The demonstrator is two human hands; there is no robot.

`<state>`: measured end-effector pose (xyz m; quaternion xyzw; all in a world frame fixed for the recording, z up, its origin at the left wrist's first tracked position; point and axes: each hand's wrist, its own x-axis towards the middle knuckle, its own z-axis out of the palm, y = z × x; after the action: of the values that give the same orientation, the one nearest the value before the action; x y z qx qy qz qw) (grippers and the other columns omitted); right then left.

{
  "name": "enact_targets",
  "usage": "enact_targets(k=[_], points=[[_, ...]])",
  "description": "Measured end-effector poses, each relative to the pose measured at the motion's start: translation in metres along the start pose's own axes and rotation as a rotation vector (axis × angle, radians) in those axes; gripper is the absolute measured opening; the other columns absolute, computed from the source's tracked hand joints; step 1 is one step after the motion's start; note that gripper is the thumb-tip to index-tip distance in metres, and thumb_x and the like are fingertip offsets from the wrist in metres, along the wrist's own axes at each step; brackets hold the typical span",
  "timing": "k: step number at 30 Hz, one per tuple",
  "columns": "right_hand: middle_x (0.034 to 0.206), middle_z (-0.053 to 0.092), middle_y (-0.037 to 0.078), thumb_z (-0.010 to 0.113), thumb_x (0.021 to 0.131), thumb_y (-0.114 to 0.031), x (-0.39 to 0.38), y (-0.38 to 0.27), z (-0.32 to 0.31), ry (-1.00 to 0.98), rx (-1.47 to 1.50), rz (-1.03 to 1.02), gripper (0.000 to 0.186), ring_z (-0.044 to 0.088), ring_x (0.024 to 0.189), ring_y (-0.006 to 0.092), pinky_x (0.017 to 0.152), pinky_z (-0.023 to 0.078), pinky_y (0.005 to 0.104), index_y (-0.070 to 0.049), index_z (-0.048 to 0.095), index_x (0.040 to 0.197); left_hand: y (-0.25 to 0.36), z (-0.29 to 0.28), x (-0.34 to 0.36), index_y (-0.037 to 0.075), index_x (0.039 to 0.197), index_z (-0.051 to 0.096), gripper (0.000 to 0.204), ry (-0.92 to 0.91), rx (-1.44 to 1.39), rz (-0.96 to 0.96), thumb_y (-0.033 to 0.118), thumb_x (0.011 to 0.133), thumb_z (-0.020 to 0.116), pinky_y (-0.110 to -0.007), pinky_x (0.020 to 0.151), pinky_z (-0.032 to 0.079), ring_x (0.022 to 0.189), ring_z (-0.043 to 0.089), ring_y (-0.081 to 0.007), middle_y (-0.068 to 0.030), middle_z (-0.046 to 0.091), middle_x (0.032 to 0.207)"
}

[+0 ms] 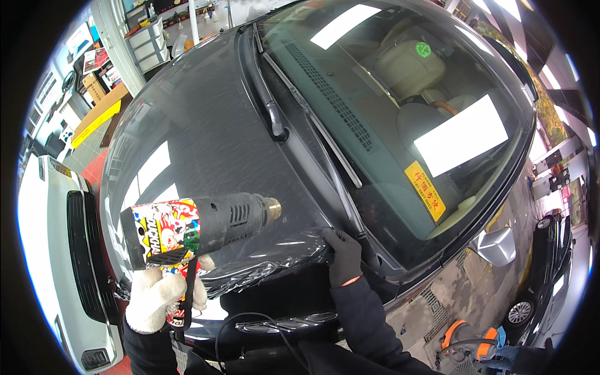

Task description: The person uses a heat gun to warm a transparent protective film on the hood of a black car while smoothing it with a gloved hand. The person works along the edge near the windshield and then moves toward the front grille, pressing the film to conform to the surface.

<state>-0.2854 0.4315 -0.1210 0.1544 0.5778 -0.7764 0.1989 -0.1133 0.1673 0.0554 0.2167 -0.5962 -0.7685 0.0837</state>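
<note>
A heat gun (231,219) covered in colourful stickers is in my left hand (164,290), which wears a white knit glove. Its brass nozzle points right, over the dark car hood (200,100). Thin glossy film (281,250) lies on the hood, wrinkled and loose along the near edge. At the hood's rear corner, by the windshield base, my right hand (345,256) in a dark glove pinches the film's edge; the fingertips are partly hidden. The gun's black cord (240,314) loops below, across the fender.
Wiper arms (312,122) run along the windshield (400,81), behind which a yellow card (425,190) shows. A white vehicle (59,250) stands close on the left. An orange and black machine (469,340) sits on the floor at lower right, near a black car (531,281).
</note>
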Motion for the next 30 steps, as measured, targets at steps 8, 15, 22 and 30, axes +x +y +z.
enact_targets(k=[8,15,22,30], points=[[0.073,0.062,-0.001,0.076,0.095,-0.026,0.011,0.023,-0.004,0.01,-0.114,-0.145,0.026,0.058,0.058,0.0105,0.045,0.044,0.0285,0.0,0.076,0.097,-0.005,0.004,0.003,-0.013,0.137,0.051,0.068,-0.004,-0.004,0.036,0.033,0.092,0.074,-0.034,0.047,0.058,0.057,0.069,-0.0245,-0.0265,0.071,0.109],[0.088,0.068,0.003,0.073,0.098,-0.026,0.01,0.002,-0.025,-0.139,-0.215,-0.056,0.031,0.064,0.075,0.0105,0.067,0.053,0.0259,0.002,0.074,0.11,0.003,0.005,-0.011,-0.01,0.132,0.055,0.05,0.024,0.07,-0.043,0.022,0.094,0.066,-0.033,0.051,0.061,0.06,0.07,-0.0216,-0.0236,0.073,0.109],[0.127,0.07,0.012,0.073,0.1,-0.018,-0.066,-0.055,-0.019,-0.109,-0.155,-0.177,0.056,0.07,0.105,0.0203,0.087,0.059,0.0323,0.005,0.055,0.147,0.005,0.037,-0.047,-0.007,0.136,0.057,0.048,0.058,0.015,0.067,0.025,0.101,0.069,-0.034,0.053,0.064,0.065,0.074,-0.0214,-0.0218,0.075,0.11],[0.149,0.058,0.021,0.088,0.087,-0.016,-0.186,-0.084,0.012,-0.847,-0.403,-0.406,0.108,0.065,0.129,0.0252,0.109,0.054,0.0388,-0.001,0.02,0.169,-0.023,0.121,-0.06,-0.001,0.154,0.043,0.063,-0.071,-0.021,0.286,0.018,0.101,0.071,-0.034,0.088,0.06,0.103,0.069,-0.0181,-0.0155,0.065,0.13]])
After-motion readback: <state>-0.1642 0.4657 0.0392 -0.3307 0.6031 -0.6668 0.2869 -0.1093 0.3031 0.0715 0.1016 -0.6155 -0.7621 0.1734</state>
